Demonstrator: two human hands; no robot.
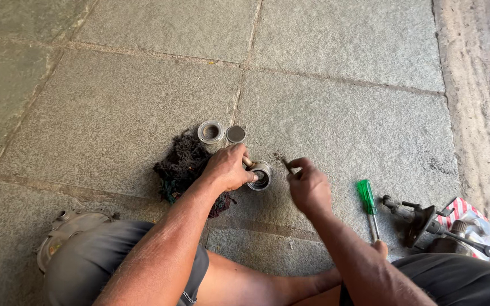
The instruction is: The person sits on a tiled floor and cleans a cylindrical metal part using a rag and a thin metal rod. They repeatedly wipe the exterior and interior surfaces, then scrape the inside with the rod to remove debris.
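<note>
Head view, person seated on a stone floor (143,107), both forearms reaching forward and down.

Left hand (228,167): forearm runs from lower left up toward centre, wrist bent down, back of hand up. Fingers curled together over the near-left rim of a metal ring (261,175), thumb side pressing a short stub against it. Grip closed on the ring; fingertips themselves hidden under the hand.

Ring: short round metal part, sits on the floor just right of the left hand, open bore facing up and slightly toward the camera. Axis near vertical, no long axis to speak of.

Right hand (308,187): forearm comes from lower right, hand knuckles-up, just right of the ring, not touching it. Fingers pressed together, pinching a thin dark tool (286,165). Tool's long axis runs up-left from the fingers, tip pointing away from the person, ending near a dark smudge on the floor just beyond the ring. Kind of tool too small to tell.

Surroundings:
- dark rag (180,164) on the floor, left of and partly under the left hand.
- second ring (210,132) and a flat grey disc (235,134) side by side beyond the left hand, near the rag.
- green-handled screwdriver (368,204) right of the right forearm, blade pointing toward the person.
- dark metal assembly (426,224) further right, against a red-and-white striped bag (474,218).
- round metal housing (63,226) at lower left, beside the knee.
</note>
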